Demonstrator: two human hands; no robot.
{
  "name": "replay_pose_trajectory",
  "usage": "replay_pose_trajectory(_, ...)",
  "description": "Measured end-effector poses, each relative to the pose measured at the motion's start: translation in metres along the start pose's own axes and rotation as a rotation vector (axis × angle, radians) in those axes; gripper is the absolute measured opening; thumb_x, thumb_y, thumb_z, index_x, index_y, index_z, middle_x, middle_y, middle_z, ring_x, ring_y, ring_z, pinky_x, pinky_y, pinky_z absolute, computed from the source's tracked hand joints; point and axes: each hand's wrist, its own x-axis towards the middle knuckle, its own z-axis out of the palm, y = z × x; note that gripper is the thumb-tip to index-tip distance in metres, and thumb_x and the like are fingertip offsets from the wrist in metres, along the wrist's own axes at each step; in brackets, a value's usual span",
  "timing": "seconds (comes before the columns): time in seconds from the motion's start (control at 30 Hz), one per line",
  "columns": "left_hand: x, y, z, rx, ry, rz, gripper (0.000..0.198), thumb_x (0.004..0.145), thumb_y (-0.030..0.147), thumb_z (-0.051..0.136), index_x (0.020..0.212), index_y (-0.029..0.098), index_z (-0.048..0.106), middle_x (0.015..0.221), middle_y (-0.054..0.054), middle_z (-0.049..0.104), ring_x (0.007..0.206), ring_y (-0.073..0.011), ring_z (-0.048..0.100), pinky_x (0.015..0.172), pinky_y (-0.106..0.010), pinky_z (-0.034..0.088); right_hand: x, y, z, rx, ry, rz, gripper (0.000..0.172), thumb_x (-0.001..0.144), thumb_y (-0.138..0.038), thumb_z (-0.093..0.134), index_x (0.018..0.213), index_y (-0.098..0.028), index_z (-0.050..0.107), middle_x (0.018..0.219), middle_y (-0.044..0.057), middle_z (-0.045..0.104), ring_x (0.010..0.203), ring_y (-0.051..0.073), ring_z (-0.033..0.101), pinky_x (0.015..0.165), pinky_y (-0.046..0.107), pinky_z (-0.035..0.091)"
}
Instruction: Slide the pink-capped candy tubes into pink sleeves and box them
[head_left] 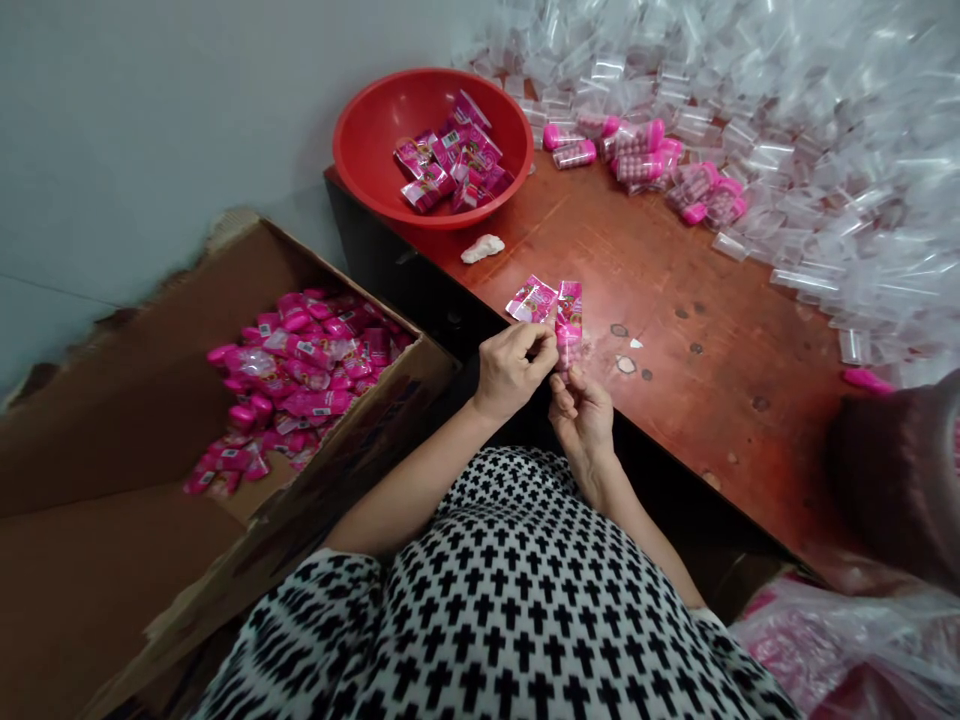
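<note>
Right hand: right hand (pixel 586 415), centre of frame; fingers curled nearly closed, fingertips gripping the lower end of the tube.
Left hand: left hand (pixel 514 372), just left of it; thumb and forefinger drawn together at the film's left edge; whether they pinch film or tube, cannot tell.
Tube: small clear plastic tube with pink cap (pixel 568 346), between both hands, at the counter's near edge, cap end pointing up the frame.
Film: glossy pink printed film strip (pixel 570 302), at the cap end, roughly in line with the tube.
Handling, as judged: right fingers best kept low, clear of the film; light left pinch; film and tube held in one line, since a slant would likely crease the thin film or catch it on the cap.
Loose film: flat pink printed film pieces (pixel 532 298), just left of the strip.
Counter: reddish-brown worn wooden counter (pixel 675 300), centre to right.
Bowl: round red plastic bowl (pixel 360 155), upper centre, holding pink printed film.
Box: open brown cardboard box (pixel 67 520), left, containing pink-wrapped tubes (pixel 307 370).
</note>
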Motion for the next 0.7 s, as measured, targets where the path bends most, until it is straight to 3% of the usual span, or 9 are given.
replay_pose_trajectory(0.13,-0.010,0.003,-0.001,-0.010,-0.126,0.190,0.013,0.082,0.015,0.054,0.072,0.015,0.061,0.067,-0.003,0.065,0.064,-0.0119,0.061,0.065,-0.022,0.047,0.010,0.002,-0.001,0.080,0.077,-0.017,0.013,0.071,-0.018,0.060,0.060,-0.015,0.054,0.044,-0.007,0.049,0.031,0.000,0.030,0.028,0.009,0.023)
replay_pose_trajectory(0.2,-0.017,0.007,-0.001,-0.072,-0.171,0.183,0.013,0.083,0.015,0.053,0.073,0.015,0.062,0.069,-0.004,0.067,0.067,-0.0127,0.062,0.068,-0.023,0.048,0.013,0.002,-0.002,0.096,0.091,-0.021,0.015,0.071,-0.017,0.060,0.058,-0.015,0.053,0.040,-0.008,0.043,0.030,-0.001,0.027,0.028,0.009,0.023)
replay_pose_trajectory(0.37,-0.026,0.008,-0.001,-0.279,-0.070,-0.349,0.013,0.084,0.025,0.058,0.082,0.016,0.067,0.076,-0.002,0.071,0.067,-0.0107,0.065,0.066,-0.021,0.050,0.008,-0.001,-0.003,0.032,0.012,0.005,0.006,0.070,-0.018,0.061,0.068,-0.013,0.062,0.050,-0.003,0.056,0.032,0.000,0.034,0.027,0.008,0.024)
replay_pose_trajectory(0.47,-0.021,0.004,0.001,-0.358,-0.045,-0.486,0.019,0.082,0.032,0.063,0.092,0.017,0.070,0.086,-0.004,0.073,0.073,-0.0129,0.068,0.069,-0.023,0.053,0.004,-0.002,0.000,0.022,-0.025,0.051,0.007,0.071,-0.020,0.061,0.072,-0.013,0.063,0.050,-0.003,0.057,0.032,-0.001,0.033,0.027,0.007,0.023)
replay_pose_trajectory(0.7,-0.010,-0.001,0.003,-0.212,-0.016,-0.307,0.014,0.083,0.024,0.060,0.085,0.017,0.073,0.082,-0.004,0.074,0.067,-0.0124,0.067,0.064,-0.022,0.051,0.002,-0.003,-0.001,-0.022,-0.077,0.060,0.009,0.069,-0.022,0.064,0.073,-0.014,0.064,0.051,-0.003,0.056,0.032,-0.002,0.029,0.027,0.007,0.021)
